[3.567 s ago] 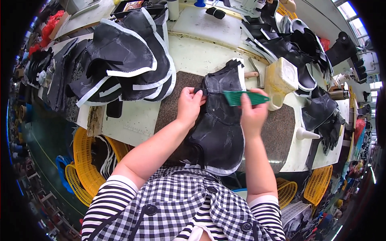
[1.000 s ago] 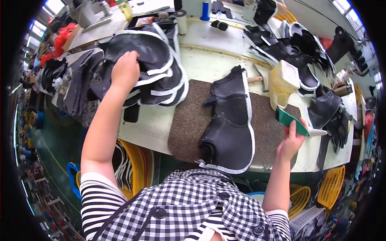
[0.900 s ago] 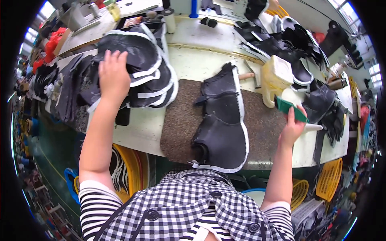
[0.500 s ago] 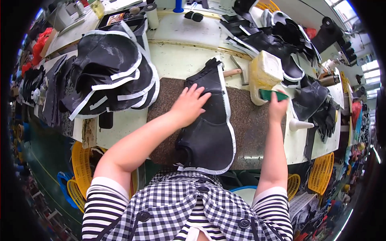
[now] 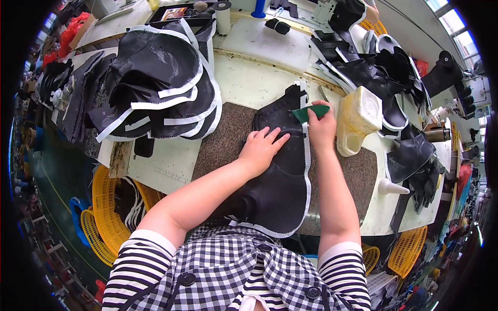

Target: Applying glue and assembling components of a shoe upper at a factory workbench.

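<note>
Black, leathery-looking panel (image 5: 282, 179) with white edging (image 5: 307, 160) is lying on a speckled brown board (image 5: 363, 173). Left hand (image 5: 262, 150)'s resting flat on it, fingers spread, not gripping anything. Right hand (image 5: 322, 124)'s pinching a green plastic scraper (image 5: 304, 114) over the panel's upper part, can't tell if it's actually touching.

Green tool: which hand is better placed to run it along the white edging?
Likely the right hand: it holds the tool near the white edging; the left hand rests on the black piece.
</note>
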Motion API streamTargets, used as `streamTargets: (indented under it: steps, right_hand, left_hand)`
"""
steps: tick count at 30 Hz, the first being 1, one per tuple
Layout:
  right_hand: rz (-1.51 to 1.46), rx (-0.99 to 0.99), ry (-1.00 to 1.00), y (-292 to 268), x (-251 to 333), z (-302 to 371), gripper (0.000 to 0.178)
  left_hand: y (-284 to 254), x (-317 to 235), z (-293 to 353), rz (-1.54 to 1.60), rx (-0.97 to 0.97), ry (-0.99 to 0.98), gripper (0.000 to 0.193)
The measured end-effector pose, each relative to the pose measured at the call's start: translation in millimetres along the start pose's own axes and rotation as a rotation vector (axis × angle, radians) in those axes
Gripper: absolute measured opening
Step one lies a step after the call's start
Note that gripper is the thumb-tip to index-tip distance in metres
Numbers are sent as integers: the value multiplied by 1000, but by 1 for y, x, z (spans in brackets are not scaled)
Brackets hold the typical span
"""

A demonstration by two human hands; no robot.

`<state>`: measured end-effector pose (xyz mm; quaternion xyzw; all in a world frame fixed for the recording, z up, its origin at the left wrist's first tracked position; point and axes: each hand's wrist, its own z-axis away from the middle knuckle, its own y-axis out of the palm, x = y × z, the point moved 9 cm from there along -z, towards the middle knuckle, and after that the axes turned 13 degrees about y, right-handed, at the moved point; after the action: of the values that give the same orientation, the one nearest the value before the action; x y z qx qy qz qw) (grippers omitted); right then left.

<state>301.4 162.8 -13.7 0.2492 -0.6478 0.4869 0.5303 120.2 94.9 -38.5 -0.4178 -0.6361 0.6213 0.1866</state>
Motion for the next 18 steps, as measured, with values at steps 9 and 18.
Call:
streamTargets:
  steps: [9, 18]
  right_hand:
    - [110, 56, -85, 27, 14, -8, 21]
    - [334, 395, -134, 59, 35, -5, 19]
  left_hand:
    - [1, 9, 12, 146, -213, -35, 56]
    - [-8, 23, 18, 404, -337, -180, 50]
